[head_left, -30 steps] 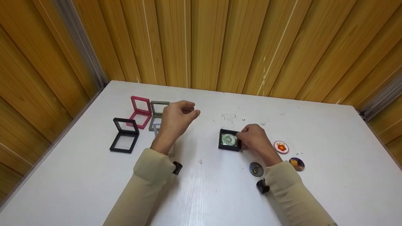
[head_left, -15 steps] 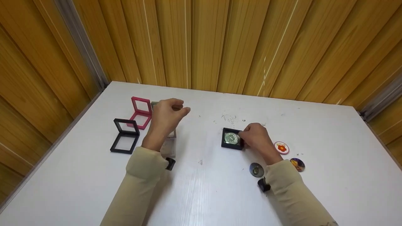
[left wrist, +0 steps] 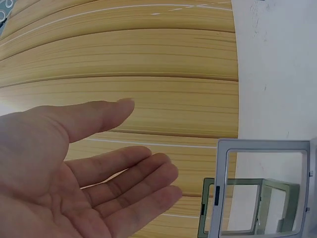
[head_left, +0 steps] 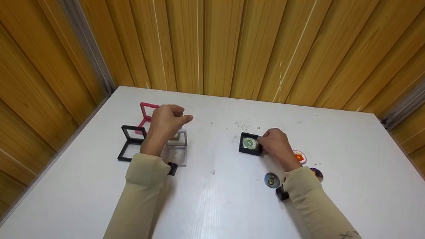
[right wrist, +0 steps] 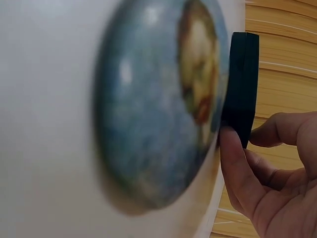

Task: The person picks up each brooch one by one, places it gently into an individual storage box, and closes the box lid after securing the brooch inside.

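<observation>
Black square case (head_left: 249, 152) with a round green badge (head_left: 249, 143) inside is pinched by the right hand (head_left: 276, 143); the left hand (head_left: 167, 121), empty, extends its fingers loosely near a square grey frame (head_left: 177, 156).

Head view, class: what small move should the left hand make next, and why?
Probably the left hand should lower to grip the grey frame: that hand is empty and nearby, the frame stands open, while the right hand holds the black case.
</observation>
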`<state>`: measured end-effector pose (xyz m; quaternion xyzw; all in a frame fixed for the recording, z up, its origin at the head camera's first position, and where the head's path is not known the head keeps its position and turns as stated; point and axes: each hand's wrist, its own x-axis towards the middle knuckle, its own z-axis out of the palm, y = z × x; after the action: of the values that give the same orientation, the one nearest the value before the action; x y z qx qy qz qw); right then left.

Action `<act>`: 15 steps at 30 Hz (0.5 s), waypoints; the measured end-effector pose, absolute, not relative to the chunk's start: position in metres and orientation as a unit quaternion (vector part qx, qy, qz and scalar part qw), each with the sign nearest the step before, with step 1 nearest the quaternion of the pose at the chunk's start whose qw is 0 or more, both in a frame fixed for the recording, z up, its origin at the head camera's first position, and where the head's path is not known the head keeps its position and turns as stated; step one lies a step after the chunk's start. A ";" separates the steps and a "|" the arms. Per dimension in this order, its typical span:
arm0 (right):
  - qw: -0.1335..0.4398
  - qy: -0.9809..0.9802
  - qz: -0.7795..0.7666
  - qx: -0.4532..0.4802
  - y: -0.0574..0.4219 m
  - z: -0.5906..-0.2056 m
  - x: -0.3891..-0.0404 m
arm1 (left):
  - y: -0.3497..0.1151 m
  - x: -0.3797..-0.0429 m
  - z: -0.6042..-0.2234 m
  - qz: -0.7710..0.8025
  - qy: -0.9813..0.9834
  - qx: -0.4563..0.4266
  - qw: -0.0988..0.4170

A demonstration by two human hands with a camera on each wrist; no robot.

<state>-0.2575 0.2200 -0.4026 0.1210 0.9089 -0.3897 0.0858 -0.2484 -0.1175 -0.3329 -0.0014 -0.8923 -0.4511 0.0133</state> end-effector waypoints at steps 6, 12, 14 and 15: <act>0.069 0.915 -0.380 0.117 0.226 -0.404 -0.262 | -0.126 -0.249 -0.333 -0.421 -0.907 0.002 -0.013; 0.072 0.913 -0.381 0.124 0.232 -0.404 -0.267 | -0.132 -0.251 -0.331 -0.404 -0.914 0.009 -0.042; 0.072 0.913 -0.381 0.126 0.233 -0.403 -0.267 | -0.134 -0.251 -0.331 -0.401 -0.915 0.011 -0.049; 0.071 0.914 -0.380 0.126 0.233 -0.403 -0.267 | -0.135 -0.251 -0.331 -0.399 -0.915 0.011 -0.051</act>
<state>-0.2673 0.2333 -0.4025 0.1257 0.9136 -0.3802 0.0712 -0.2515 -0.1347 -0.3305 0.0113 -0.9154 -0.3991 -0.0507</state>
